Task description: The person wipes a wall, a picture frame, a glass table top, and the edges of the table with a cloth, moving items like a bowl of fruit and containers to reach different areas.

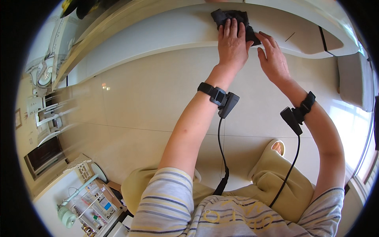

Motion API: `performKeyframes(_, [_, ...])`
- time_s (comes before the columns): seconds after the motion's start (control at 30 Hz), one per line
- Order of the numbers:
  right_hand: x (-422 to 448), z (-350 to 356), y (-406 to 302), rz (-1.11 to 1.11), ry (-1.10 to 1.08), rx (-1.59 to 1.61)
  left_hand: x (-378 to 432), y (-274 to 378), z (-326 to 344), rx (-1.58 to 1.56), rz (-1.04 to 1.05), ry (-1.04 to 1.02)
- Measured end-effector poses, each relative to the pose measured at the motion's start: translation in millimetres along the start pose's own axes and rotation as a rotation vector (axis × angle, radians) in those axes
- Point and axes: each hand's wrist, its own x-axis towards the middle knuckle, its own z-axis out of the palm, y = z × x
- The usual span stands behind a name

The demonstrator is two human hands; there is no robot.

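My left hand (233, 47) lies palm down on a crumpled dark grey cloth (219, 18), pressing it against the pale surface of a long, low cabinet (165, 32). Its fingers point away from me, and the cloth shows beyond the fingertips and past the thumb. Just to the right, my right hand (274, 60) has its fingers apart, with the fingertips close to the cloth's right edge. Whether they touch the cloth or the cabinet cannot be made out. Nothing shows in that hand.
Black straps with devices circle both wrists; a cable (220, 133) hangs from the left one, another cable (293, 166) from the right. A grey upholstered piece (353, 80) stands at right. A mint-green desk lamp (66, 216) and a rack are lower left. Glossy tiles (142, 103) cover the floor.
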Motion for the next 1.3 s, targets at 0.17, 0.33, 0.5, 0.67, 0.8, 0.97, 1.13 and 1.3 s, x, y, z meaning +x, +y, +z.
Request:
performKeyframes(0.17, [-7,-2,4,-0.035,-0.023,-0.076,17,-37,9,0.010,0.051,0.026])
performKeyframes(0.33, [0,-11,1,-0.073,0.039,-0.104,31,-184,-19,0.359,-0.205,0.084])
performKeyframes(0.5, [-2,-23,37,0.027,0.073,-0.047,63,-106,20,0.185,-0.151,-0.205])
performKeyframes(0.67, [7,-18,47,0.057,0.204,0.104,97,46,67,-0.353,0.334,-0.012])
performKeyframes(0.8, [6,-11,72,-0.017,0.360,0.068,90,37,29,-0.263,0.212,-0.285])
performKeyframes(0.97, [4,-5,51,-0.049,0.284,0.009,65,-64,19,0.018,0.123,-0.030])
performKeyframes(1.13, [-6,-5,67,-0.118,0.171,-0.101,31,-43,4,0.076,-0.033,-0.180])
performKeyframes(1.3, [15,-18,78,-0.015,0.248,-0.086,29,22,6,-0.038,0.022,-0.204])
